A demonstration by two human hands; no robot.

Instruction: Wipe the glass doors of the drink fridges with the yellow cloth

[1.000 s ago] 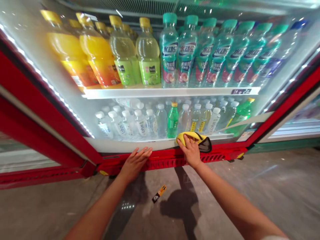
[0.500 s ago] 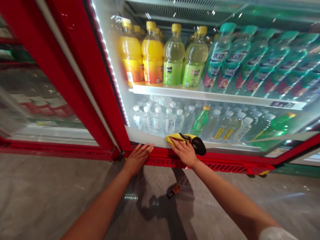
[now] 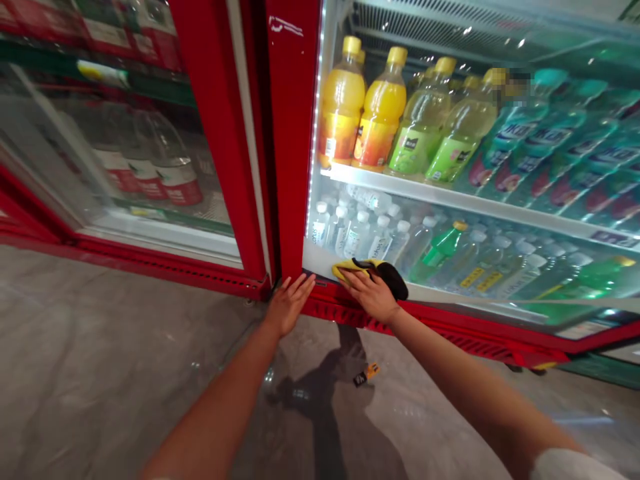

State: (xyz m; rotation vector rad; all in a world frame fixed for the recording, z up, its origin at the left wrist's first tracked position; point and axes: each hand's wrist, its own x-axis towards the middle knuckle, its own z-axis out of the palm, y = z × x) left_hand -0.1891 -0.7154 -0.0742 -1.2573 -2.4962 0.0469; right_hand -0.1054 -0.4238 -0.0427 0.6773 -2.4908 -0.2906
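Observation:
My right hand presses a folded yellow-and-black cloth against the lower edge of the glass door, near its left corner. Its fingers lie stretched over the yellow part, while the black part sticks out to the right. On the red bottom frame of the fridge, my left hand rests with straight fingers and nothing in it. Behind the glass, just above the cloth, stand clear water bottles with white caps.
An upper shelf carries yellow, pale green and teal-capped bottles. Left of the red door post is another fridge with red-labelled bottles. A small orange-and-black item lies on the grey floor.
The view has swung left, showing more of the neighbouring fridge. My right hand and the cloth have slid left along the glass's bottom edge. My left hand has also shifted left along the frame.

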